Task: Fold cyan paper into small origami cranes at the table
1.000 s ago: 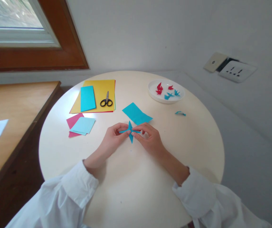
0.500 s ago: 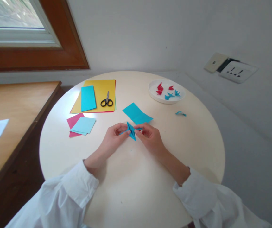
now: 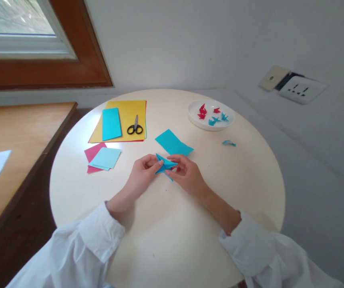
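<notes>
Between my hands is a small blue folded paper (image 3: 167,164) with pointed corners, held over the middle of the round table. My left hand (image 3: 143,170) pinches its left side, thumb on top. On the other side, the thumb and fingers of my right hand (image 3: 189,173) close around its right and lower edge. Just beyond my fingers lies a flat blue paper sheet (image 3: 173,143) with a crease across it. Parts of the folded paper are hidden behind my fingers.
Scissors (image 3: 135,127) and a blue paper stack (image 3: 111,124) rest on yellow sheets (image 3: 132,107). Nearer lie pale blue and pink squares (image 3: 105,158). A white plate (image 3: 192,121) holds several small red and blue folded papers. A blue paper strip (image 3: 228,143) lies right on the table (image 3: 159,240).
The folded blue paper has turned in my hands, so its long points now lie more sideways. My right fingers have loosened and shifted slightly on it. Nothing else has moved.
</notes>
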The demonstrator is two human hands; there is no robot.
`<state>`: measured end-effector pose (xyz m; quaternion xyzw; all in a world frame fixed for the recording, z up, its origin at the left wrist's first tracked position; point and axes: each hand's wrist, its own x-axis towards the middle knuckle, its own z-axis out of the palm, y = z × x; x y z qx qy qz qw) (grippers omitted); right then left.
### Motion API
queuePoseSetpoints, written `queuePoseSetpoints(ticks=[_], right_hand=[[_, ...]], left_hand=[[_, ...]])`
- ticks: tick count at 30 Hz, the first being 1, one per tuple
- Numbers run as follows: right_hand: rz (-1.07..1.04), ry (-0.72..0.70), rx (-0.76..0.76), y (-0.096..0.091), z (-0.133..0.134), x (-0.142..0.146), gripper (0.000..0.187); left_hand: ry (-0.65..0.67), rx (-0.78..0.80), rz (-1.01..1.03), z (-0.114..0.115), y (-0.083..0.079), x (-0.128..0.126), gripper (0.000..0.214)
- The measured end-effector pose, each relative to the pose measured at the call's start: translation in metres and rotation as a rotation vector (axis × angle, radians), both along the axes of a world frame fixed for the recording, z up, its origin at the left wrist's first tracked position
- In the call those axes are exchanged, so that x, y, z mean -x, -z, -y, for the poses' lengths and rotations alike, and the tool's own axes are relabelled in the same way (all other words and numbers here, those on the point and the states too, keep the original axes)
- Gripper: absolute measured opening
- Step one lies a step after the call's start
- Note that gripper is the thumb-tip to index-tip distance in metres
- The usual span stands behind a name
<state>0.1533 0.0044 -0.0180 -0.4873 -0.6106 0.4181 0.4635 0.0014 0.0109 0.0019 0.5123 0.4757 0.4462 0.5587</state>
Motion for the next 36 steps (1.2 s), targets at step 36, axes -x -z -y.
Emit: queuePoseSetpoints(ticks=[36], right_hand=[[-0.249,0.059,0.074,-0.0010,-0.0030,-0.0011,0.043]], left_hand=[[0.104,0.288,0.543,-0.0026,-0.0028,0.0034,0.009]])
